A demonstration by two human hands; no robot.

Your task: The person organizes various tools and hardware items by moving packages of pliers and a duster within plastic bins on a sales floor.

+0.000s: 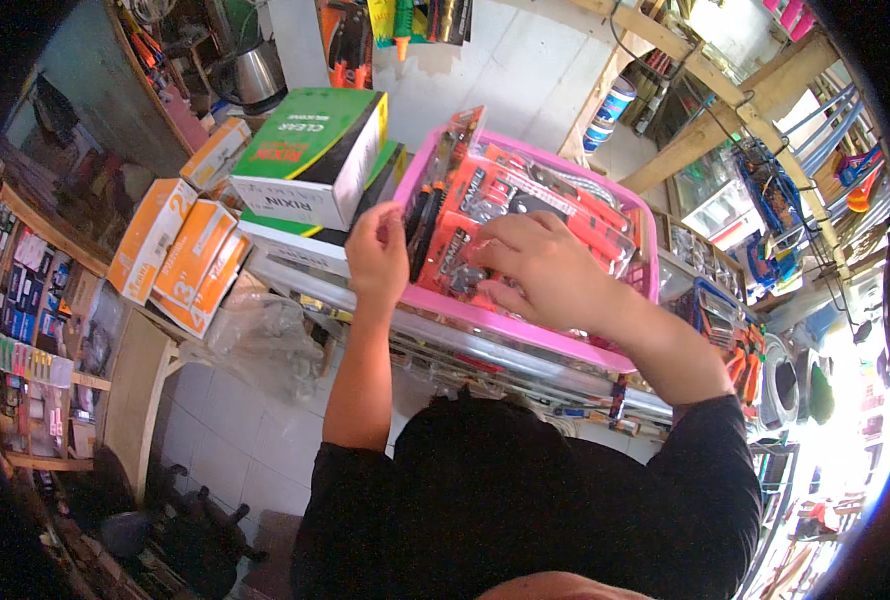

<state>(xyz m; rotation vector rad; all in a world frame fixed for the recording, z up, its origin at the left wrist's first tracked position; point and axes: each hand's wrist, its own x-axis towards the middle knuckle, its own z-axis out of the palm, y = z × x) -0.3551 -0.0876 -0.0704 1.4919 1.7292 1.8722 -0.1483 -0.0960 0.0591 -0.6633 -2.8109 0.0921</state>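
A pink plastic basket (650, 225) stands on the counter in front of me, filled with red-and-black carded packs (605, 235) that have clear plastic fronts. Over its middle reaches my right hand (545, 270), fingers apart and bent down onto the packs, with nothing visibly gripped. My left hand (377, 258) is closed at the basket's left rim, its fingers curled. Whether it grips the rim or something small is hidden. Dark slim tools (427, 215) lean inside the basket, close to my left hand. Behind that hand sits a green, black and white box (310, 150) on a similar one.
Several orange-and-white boxes (180, 250) stand at the left beside a crumpled clear plastic bag (265, 340). A metal kettle (253, 75) is at the back left. Shelves of small goods (30, 300) line the left side. Wooden beams (705, 130) and hanging goods are at the right.
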